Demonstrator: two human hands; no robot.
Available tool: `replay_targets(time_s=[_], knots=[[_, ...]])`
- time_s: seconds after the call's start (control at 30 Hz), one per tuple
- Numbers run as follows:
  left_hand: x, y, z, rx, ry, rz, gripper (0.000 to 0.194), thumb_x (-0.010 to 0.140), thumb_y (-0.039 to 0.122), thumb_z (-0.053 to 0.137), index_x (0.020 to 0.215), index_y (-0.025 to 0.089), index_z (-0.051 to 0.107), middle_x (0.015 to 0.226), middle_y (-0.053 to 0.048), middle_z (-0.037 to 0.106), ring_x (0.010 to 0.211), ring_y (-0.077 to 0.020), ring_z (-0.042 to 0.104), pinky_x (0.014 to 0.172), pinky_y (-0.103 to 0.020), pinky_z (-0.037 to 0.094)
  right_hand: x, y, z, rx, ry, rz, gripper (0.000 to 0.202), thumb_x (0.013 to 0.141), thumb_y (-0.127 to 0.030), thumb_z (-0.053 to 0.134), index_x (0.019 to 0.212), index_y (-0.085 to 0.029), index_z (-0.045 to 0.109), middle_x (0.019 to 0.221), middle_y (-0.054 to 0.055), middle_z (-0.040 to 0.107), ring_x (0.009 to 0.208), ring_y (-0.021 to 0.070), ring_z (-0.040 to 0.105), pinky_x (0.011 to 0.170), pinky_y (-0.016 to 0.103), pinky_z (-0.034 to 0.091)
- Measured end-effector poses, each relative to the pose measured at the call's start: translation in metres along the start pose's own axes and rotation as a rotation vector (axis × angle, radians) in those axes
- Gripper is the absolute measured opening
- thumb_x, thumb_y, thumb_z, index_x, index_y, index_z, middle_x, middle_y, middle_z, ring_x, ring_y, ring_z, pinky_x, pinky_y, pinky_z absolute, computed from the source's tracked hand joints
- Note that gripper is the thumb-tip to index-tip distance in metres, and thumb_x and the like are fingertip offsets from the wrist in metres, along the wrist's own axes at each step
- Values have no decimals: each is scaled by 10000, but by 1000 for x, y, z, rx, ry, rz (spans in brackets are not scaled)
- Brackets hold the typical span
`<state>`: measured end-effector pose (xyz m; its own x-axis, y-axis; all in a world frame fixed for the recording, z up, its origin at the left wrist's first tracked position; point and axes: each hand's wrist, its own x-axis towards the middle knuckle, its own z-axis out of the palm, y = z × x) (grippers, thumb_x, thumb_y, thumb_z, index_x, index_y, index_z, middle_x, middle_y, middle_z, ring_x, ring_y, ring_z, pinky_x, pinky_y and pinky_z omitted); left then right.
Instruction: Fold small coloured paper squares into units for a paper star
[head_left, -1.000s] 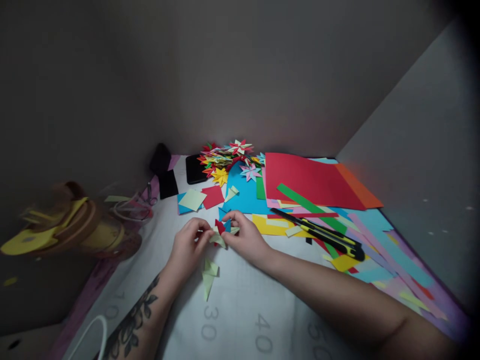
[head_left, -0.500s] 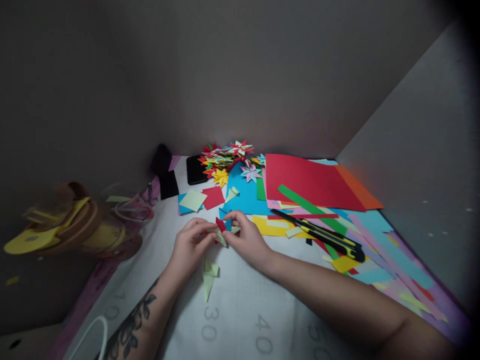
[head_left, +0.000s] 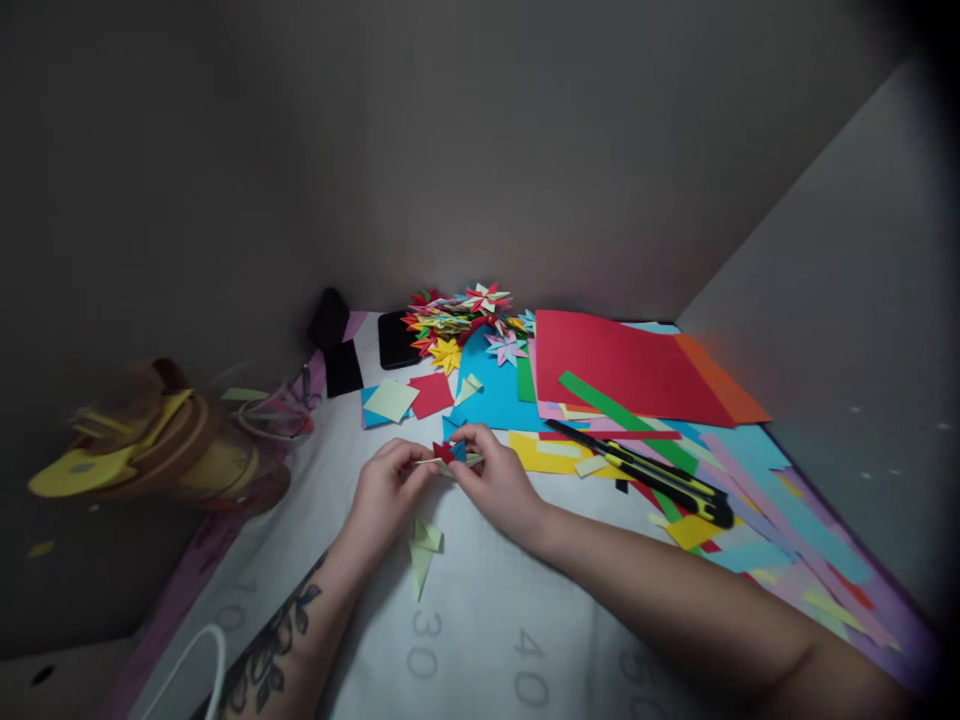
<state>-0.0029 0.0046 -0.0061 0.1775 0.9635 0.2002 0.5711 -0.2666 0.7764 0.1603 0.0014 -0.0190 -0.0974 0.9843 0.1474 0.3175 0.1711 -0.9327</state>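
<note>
Between my fingertips is a small folded paper piece (head_left: pixel 444 453) in red, blue and pale green. My left hand (head_left: pixel 391 486) pinches its left side, and my right hand (head_left: pixel 491 476) pinches its right side. Just below them a pale green folded paper (head_left: pixel 424 552) lies on the white mat (head_left: pixel 480 600). Another pale green folded piece (head_left: pixel 469 388) rests on a blue sheet (head_left: pixel 499 390) beyond my hands. Red, blue and pale green squares (head_left: pixel 393 400) lie to the left of that sheet.
Folded paper stars (head_left: pixel 446 320) are piled at the back beside a black phone (head_left: pixel 399 340). Large red paper (head_left: pixel 622 365), a black and yellow cutter (head_left: pixel 652 480) and coloured strips cover the right side. A yellow-lidded jar (head_left: pixel 217 465) stands left.
The held paper piece has tilted, so its pale green part now looks flatter and narrower. Both hands still grip it. The whole view has shifted slightly.
</note>
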Motion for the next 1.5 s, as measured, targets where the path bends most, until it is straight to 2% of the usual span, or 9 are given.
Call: replay_targets(time_s=[0.13, 0.3, 0.5, 0.77, 1.03, 1.27, 1.37, 1.43, 1.5], knots=[[0, -1, -1, 2, -5, 15, 197, 826, 286, 498, 775, 167, 647, 749, -32, 591, 715, -145, 541, 635, -243, 410, 0, -1, -1, 6, 12, 16, 215, 752, -239, 518, 967, -226, 527, 850, 5, 599, 763, 156, 568, 663, 268, 437], [1, 1, -2, -96, -74, -141, 262, 824, 357, 474, 699, 159, 593, 609, 10, 549, 574, -120, 487, 536, -214, 367, 1, -1, -3, 20, 3, 49, 228, 738, -242, 519, 965, -228, 529, 801, -9, 578, 728, 149, 550, 633, 254, 423], [2, 4, -2, -335, -227, -240, 267, 732, 373, 597, 828, 131, 659, 754, -49, 658, 650, -143, 562, 588, -221, 421, 2, 3, -2, 61, -6, 69, 237, 733, -227, 529, 969, -228, 520, 746, -26, 550, 651, 129, 530, 589, 236, 412], [2, 4, -2, -210, -26, -265, 291, 779, 400, 511, 662, 148, 598, 562, 15, 526, 535, -111, 458, 478, -190, 330, 3, 2, -2, 107, 1, 79, 216, 724, -212, 529, 940, -222, 516, 673, -45, 512, 573, 104, 493, 520, 208, 384], [0, 5, 0, -177, -25, -294, 296, 755, 413, 541, 652, 149, 628, 508, 30, 512, 481, -99, 421, 461, -194, 299, 4, 5, 0, 160, -48, 147, 223, 723, -239, 535, 943, -211, 548, 592, -67, 430, 488, 80, 456, 443, 184, 352], [0, 7, 0, -176, -22, -270, 280, 755, 388, 551, 641, 145, 629, 557, 12, 564, 530, -107, 482, 493, -199, 351, 6, -1, -2, 184, -49, 147, 211, 687, -215, 567, 896, -203, 542, 591, -71, 466, 442, 60, 428, 418, 168, 328], [0, 6, 6, -262, 20, -246, 215, 721, 359, 603, 762, 149, 613, 701, -5, 610, 602, -112, 539, 548, -208, 419, 7, -4, -3, 229, -33, 161, 231, 679, -216, 569, 906, -195, 528, 638, -57, 516, 450, 59, 435, 421, 168, 335], [0, 5, 10, -376, 18, -239, 281, 690, 326, 643, 901, 155, 573, 816, -22, 619, 647, -114, 568, 581, -221, 455, 7, -5, -3, 251, -25, 179, 246, 669, -217, 578, 909, -190, 532, 674, -46, 534, 471, 60, 448, 434, 170, 347], [-1, 5, 14, -463, -2, -252, 342, 690, 304, 649, 974, 155, 530, 823, -28, 619, 644, -114, 580, 582, -226, 465, 7, -5, -1, 258, -36, 191, 240, 662, -214, 584, 896, -186, 540, 686, -42, 534, 481, 59, 452, 442, 171, 353]])
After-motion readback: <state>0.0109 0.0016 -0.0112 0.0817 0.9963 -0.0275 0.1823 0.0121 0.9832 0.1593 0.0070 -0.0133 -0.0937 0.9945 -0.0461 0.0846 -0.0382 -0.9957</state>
